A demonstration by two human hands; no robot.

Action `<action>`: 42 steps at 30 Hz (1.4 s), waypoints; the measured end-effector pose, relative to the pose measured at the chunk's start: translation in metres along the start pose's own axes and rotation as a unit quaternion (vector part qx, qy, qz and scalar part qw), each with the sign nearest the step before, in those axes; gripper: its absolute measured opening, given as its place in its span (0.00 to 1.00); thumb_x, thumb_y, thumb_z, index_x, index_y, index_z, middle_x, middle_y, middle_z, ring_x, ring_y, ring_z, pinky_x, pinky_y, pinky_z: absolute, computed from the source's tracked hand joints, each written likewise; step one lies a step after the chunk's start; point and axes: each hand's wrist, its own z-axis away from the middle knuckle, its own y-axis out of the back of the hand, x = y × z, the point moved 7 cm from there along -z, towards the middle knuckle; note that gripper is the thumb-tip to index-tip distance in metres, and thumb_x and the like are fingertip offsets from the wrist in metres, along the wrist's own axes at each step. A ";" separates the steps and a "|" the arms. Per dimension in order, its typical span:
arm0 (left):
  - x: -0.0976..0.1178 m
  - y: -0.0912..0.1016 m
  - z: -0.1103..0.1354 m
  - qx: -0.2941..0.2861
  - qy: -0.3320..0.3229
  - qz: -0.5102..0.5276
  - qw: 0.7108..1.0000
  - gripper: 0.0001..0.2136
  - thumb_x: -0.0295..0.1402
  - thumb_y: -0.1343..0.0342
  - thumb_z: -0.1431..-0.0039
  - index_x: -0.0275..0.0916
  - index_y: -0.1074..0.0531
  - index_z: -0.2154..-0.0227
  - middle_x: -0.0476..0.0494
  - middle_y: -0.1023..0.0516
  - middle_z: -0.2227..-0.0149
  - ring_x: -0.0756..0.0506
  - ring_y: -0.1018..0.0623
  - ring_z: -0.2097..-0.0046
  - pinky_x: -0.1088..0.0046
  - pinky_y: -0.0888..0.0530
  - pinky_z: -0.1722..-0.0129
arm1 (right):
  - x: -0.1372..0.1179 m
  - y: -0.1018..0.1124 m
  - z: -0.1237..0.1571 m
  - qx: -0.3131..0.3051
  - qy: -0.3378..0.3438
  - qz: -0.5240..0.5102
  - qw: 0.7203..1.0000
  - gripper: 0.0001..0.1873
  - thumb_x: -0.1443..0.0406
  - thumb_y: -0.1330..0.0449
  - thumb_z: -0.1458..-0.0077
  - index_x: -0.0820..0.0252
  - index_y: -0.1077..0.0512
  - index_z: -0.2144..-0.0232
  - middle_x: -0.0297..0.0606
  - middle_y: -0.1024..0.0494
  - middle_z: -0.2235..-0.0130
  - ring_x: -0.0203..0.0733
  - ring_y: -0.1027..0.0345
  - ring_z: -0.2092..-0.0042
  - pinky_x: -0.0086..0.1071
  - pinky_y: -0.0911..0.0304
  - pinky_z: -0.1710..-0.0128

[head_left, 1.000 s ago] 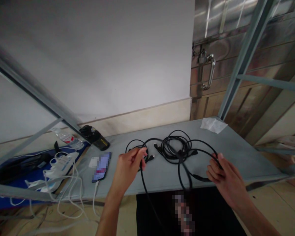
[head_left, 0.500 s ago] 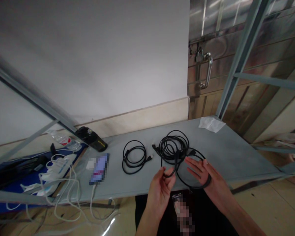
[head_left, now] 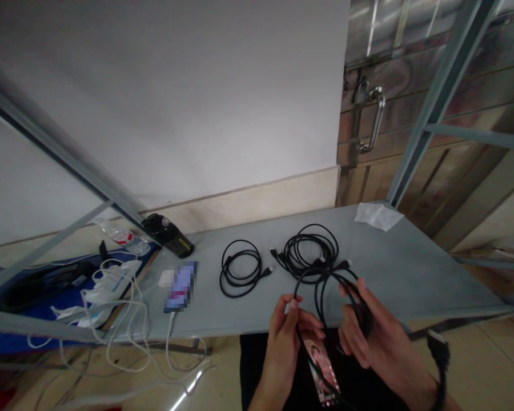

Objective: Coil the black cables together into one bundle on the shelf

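My left hand (head_left: pixel 285 337) pinches a black cable (head_left: pixel 300 332) between thumb and fingers near the front edge of the table. Loops of the same cable are gathered in my right hand (head_left: pixel 370 334), its fingers curled around them. A black plug (head_left: pixel 439 349) hangs beside my right forearm. Just beyond my hands lies a pile of coiled black cables (head_left: pixel 310 251) with several plugs, and whether the held cable still tangles with it I cannot tell. Left of the pile, a smaller coiled black cable (head_left: pixel 241 268) lies flat.
On the grey table (head_left: pixel 209 317) are a phone (head_left: pixel 181 287) with a white cord, a black bottle (head_left: pixel 169 235) and a white paper sheet (head_left: pixel 377 216). White power strips (head_left: pixel 111 288) and a plastic bottle (head_left: pixel 124 237) lie at left. A metal frame post (head_left: pixel 437 108) rises at right.
My right hand has gone from stretched fingers to curled around cable loops. The cable between my hands has shifted, and a plug now shows by my right forearm. The view has turned slightly left.
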 end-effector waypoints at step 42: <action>0.049 -0.027 0.053 -0.150 -0.158 -0.539 0.814 0.23 0.41 0.33 0.30 0.45 0.22 0.35 0.33 0.22 0.36 0.31 0.24 0.34 0.47 0.27 0.30 | -0.001 -0.036 0.002 -0.038 0.018 0.343 0.939 0.27 0.42 0.28 0.38 0.54 0.27 0.52 0.33 0.21 0.58 0.38 0.26 0.64 0.31 0.29 0.66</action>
